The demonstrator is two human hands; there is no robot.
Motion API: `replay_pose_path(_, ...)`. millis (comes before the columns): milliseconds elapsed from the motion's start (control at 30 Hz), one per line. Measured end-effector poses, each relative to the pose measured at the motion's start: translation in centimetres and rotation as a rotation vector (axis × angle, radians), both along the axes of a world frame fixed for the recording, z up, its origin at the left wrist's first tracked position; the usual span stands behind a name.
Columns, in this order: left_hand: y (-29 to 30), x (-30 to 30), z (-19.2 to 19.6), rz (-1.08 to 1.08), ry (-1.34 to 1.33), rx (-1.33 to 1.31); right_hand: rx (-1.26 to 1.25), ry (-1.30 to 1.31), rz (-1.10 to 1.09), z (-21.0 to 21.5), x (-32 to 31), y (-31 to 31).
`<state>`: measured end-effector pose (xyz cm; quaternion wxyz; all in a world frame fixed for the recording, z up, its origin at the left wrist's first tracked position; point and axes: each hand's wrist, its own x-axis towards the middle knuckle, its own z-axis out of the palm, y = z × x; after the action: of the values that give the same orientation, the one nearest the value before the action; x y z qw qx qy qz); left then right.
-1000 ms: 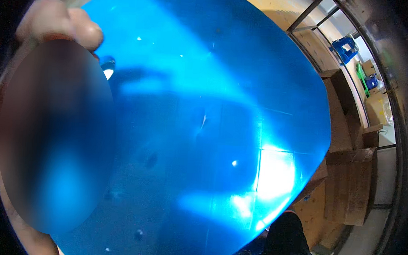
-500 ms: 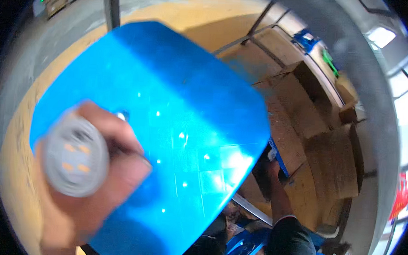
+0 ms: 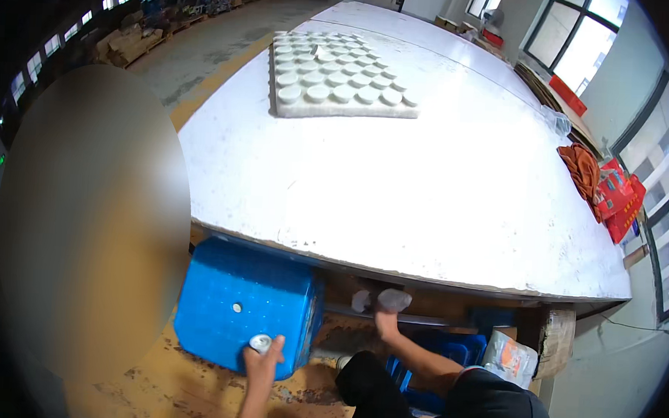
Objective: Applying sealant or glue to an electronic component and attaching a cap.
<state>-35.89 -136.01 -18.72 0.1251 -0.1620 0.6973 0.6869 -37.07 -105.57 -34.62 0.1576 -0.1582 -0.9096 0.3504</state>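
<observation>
While L hand pinches small white cap at near edge of blue crate on floor, R hand grips pale pieces under table. Judgement: keep crate steady, lift w/ both hands.

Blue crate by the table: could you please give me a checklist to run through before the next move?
1. Left hand grips the small white round piece: ok.
2. Blue crate stands at the near edge of the white table, within the left hand's reach: ok.
3. Right hand holds pale pieces below the table edge: ok; their number, cannot tell.
4. Foam tray of white discs lies flat on the table's far side: ok.
5. Crate's contents: cannot tell.
</observation>
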Motion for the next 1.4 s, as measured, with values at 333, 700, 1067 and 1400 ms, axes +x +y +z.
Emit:
replay_pose_path(333,9.1,5.3,16.1,0.194,-0.592,0.990,-0.691,0.110,1.019,36.3,6.8,-4.4)
replay_pose_path(700,18.2,0.8,33.7,-0.051,0.082,0.353,-1.360,-0.221,0.401,44.2,5.4,7.3)
replay_pose_path(1067,21.1,-3.6,33.4,-0.557,0.409,-0.143,-1.863,0.169,-0.150,43.4,-0.9,9.6)
replay_pose_path(1400,17.5,-17.2,37.1,-0.327,0.370,0.045,-0.419,-0.209,-0.290,34.0,-7.2,20.9)
